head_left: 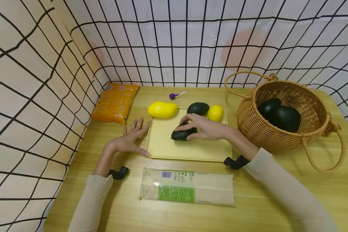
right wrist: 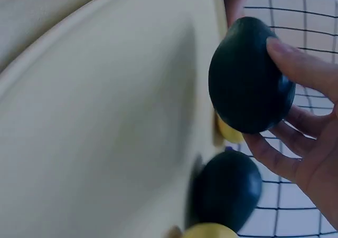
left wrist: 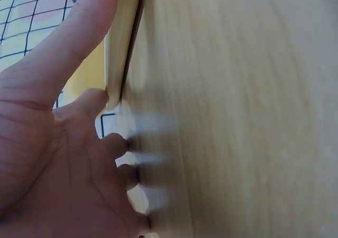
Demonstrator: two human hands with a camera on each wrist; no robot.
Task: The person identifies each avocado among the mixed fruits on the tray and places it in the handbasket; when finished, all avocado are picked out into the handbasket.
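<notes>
My right hand (head_left: 203, 127) grips a dark green avocado (head_left: 183, 132) over the pale yellow tray (head_left: 188, 150). In the right wrist view, thumb and fingers hold this avocado (right wrist: 248, 79) from its sides. My left hand (head_left: 131, 139) is spread at the tray's left edge, its thumb and forefinger touching the rim and its other fingertips down on the wood. A second avocado (head_left: 198, 109) lies at the tray's back edge, beside a yellow lemon (head_left: 215, 113). At the back left corner sits a yellow mango (head_left: 162, 109).
A wicker basket (head_left: 281, 112) with dark avocados (head_left: 283, 116) stands at the right. An orange packet (head_left: 115, 103) lies at the back left, a purple lollipop (head_left: 172, 95) behind the tray. In front lies a long beige-and-green packet (head_left: 187, 187). Black wire mesh (head_left: 169, 46) encloses the back and left.
</notes>
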